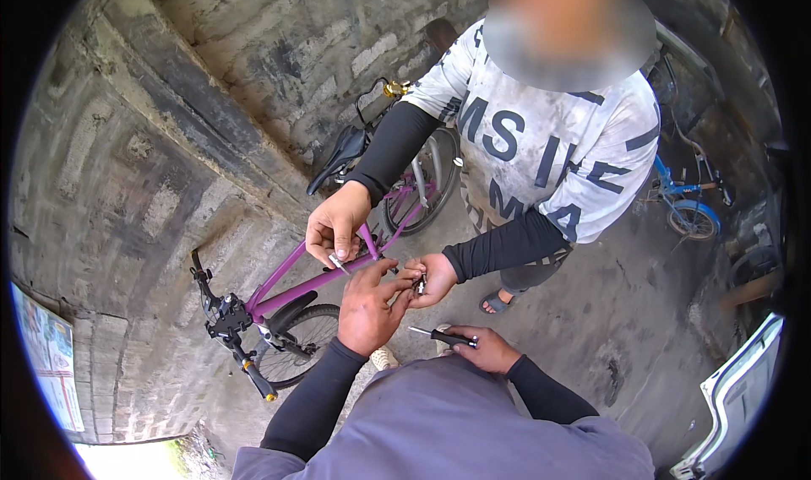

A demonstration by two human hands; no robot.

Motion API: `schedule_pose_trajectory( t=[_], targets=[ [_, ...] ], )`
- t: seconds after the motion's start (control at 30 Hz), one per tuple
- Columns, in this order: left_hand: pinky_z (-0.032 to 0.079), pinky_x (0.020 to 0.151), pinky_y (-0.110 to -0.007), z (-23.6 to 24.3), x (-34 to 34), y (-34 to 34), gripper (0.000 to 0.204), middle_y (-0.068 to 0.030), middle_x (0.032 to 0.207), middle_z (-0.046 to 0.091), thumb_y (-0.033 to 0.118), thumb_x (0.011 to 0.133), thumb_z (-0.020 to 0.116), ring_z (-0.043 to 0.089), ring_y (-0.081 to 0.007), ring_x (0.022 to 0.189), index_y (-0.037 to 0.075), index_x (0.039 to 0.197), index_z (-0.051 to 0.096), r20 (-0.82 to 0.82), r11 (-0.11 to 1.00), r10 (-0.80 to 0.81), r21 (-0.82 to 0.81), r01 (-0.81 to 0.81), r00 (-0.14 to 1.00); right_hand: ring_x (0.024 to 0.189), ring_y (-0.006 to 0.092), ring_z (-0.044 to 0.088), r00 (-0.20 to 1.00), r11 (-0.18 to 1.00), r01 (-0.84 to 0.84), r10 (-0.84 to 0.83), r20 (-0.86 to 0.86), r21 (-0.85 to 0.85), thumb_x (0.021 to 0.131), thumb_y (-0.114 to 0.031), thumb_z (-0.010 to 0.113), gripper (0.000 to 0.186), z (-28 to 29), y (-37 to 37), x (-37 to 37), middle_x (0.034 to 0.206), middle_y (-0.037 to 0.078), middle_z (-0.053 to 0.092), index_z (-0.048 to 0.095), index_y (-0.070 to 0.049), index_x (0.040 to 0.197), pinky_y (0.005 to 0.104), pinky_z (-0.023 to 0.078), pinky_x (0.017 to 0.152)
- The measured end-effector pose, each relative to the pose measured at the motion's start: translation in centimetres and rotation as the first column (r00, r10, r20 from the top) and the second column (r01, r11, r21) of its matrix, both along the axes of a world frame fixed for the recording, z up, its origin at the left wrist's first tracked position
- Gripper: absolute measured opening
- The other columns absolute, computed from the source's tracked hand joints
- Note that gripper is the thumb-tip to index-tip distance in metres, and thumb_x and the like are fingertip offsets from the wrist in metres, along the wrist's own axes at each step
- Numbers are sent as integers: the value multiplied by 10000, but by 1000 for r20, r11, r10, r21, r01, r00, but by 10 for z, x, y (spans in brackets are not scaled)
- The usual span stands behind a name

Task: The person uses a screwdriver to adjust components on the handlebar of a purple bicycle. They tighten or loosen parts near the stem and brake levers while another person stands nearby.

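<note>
My left hand (pixel 369 309) reaches forward with fingers apart, its fingertips at the co-worker's cupped hand (pixel 437 279). Small dark and shiny metal parts (pixel 420 286) lie in that cupped palm; my fingers partly cover the view of them. Between thumb and fingers, the co-worker's other hand (pixel 336 222) pinches a small silvery metal piece (pixel 338 264), just beyond my left hand. Low in front of my body, my right hand (pixel 490 351) is closed around the black handle of a screwdriver (pixel 452 338), its metal shaft pointing left.
A purple bicycle (pixel 291 292) stands behind our hands, along a rough block wall (pixel 160 176). The co-worker (pixel 541 142) stands opposite me in a printed white shirt and black sleeves. A small blue bicycle (pixel 688 210) is at the far right; a white panel (pixel 735 395) stands nearer.
</note>
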State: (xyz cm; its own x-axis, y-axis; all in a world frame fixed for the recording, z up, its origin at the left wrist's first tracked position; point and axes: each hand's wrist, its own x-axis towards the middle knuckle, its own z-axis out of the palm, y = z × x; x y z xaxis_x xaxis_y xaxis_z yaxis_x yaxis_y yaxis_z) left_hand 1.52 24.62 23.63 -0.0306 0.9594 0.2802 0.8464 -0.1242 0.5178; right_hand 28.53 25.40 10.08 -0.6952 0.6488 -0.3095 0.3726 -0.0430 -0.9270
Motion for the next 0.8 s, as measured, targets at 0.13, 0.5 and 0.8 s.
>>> schedule_pose_trajectory(
  t=[0.13,0.5,0.8],
  targets=[
    [496,1022,-474,-5,-4,12,188,-148,1307,674,141,790,823,641,-358,1198,90,970,800,-71,995,-96,20,97,993,1091,306,721,999,1000,14,-13,-30,21,958,-161,670,431,-13,2,2,1229,173,741,660,-96,1384,387,539,987],
    [460,1084,-466,-5,-5,28,246,-116,1306,695,221,737,864,639,-312,1218,89,941,822,-147,999,-45,-18,43,988,944,231,746,998,999,52,-52,-35,8,958,-111,666,413,9,25,8,1103,152,767,667,-64,1368,356,558,889],
    [459,1080,-466,8,2,24,284,-125,1288,705,243,723,873,653,-321,1193,77,943,805,-105,994,40,-98,-51,994,1016,265,749,1000,1000,1,-1,4,21,955,-113,669,410,15,45,14,1166,169,763,671,-49,1360,368,549,949]
  ],
)
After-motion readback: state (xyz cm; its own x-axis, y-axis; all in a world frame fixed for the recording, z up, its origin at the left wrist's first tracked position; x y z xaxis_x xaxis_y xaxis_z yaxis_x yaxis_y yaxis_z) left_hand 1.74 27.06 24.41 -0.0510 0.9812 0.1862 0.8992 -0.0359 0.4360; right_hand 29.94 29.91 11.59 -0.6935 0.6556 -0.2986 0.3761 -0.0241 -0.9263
